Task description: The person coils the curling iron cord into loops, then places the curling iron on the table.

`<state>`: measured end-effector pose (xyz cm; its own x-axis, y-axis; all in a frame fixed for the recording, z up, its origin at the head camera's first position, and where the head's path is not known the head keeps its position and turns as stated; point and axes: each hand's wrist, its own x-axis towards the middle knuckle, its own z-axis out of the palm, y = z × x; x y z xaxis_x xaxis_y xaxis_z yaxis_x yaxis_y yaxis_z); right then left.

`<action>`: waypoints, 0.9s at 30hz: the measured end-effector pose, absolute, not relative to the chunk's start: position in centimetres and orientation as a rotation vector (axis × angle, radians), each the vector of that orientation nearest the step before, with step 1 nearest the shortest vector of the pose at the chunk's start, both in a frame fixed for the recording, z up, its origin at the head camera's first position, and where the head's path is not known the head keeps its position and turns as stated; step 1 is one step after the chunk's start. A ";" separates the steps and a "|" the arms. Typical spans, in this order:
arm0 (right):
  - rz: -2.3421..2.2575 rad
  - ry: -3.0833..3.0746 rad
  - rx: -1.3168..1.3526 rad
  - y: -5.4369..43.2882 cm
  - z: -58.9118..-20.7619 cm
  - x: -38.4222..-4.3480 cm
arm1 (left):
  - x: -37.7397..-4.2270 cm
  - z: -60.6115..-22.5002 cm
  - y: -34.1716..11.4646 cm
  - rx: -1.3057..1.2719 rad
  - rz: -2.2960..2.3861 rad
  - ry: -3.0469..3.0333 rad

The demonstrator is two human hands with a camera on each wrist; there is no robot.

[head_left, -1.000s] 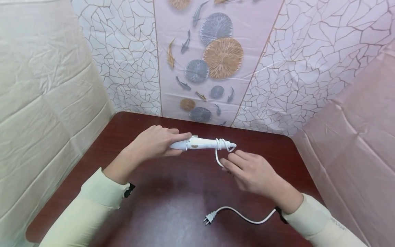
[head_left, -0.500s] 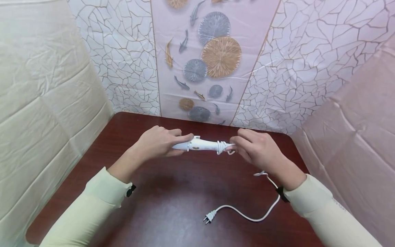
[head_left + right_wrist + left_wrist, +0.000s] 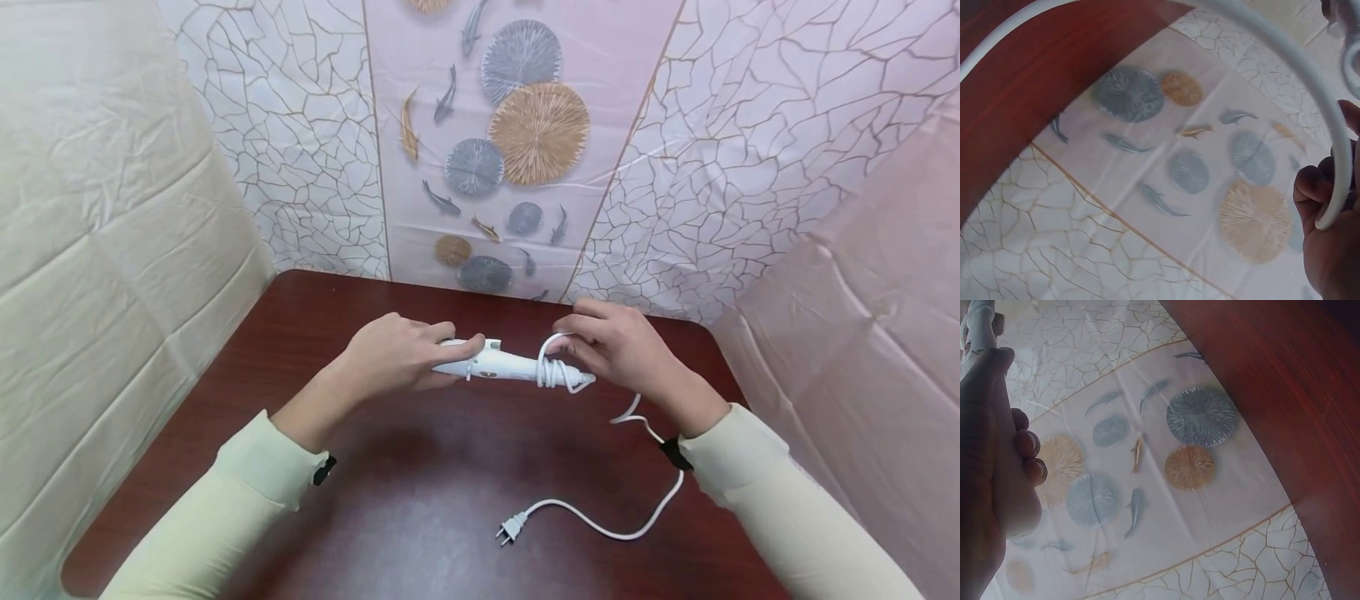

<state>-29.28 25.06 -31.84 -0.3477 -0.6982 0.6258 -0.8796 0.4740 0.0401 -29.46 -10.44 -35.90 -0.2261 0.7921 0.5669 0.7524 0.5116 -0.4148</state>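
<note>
A white handheld appliance with a gold switch, which looks like a hair iron [image 3: 513, 365], is held level above the table. My left hand [image 3: 393, 354] grips its left part, fingers and thumb around the body; the left wrist view shows its rounded end [image 3: 1019, 515] below the fingers. Several turns of its white cord [image 3: 552, 373] lie around the narrow right end. Just above that end, my right hand [image 3: 622, 346] pinches the cord. In the right wrist view the cord [image 3: 1310, 81] arcs widely and passes through the curled fingers [image 3: 1313, 187].
The cord's free length runs down past my right wrist across the dark red table [image 3: 420, 517]. Its two-pin plug [image 3: 513, 527] lies near the front. A patterned cloth [image 3: 300, 133] hangs behind, and pale padded cloth walls [image 3: 112, 250] stand at both sides.
My right hand has come up from below the iron and round its right end with the cord, and is now above it. The iron has tilted and shifted slightly right.
</note>
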 end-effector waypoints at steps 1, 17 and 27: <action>0.443 -2.158 1.310 25.1 -32.1 -29.6 | -29.6 -35.9 -10.3 -1.262 0.068 -1.989; 0.836 -2.171 1.297 25.5 -35.3 -32.8 | -31.2 -35.1 -10.0 -1.236 0.062 -1.959; 0.961 -2.241 1.257 25.1 -36.3 -32.7 | -31.3 -34.4 -9.2 -1.224 0.069 -1.954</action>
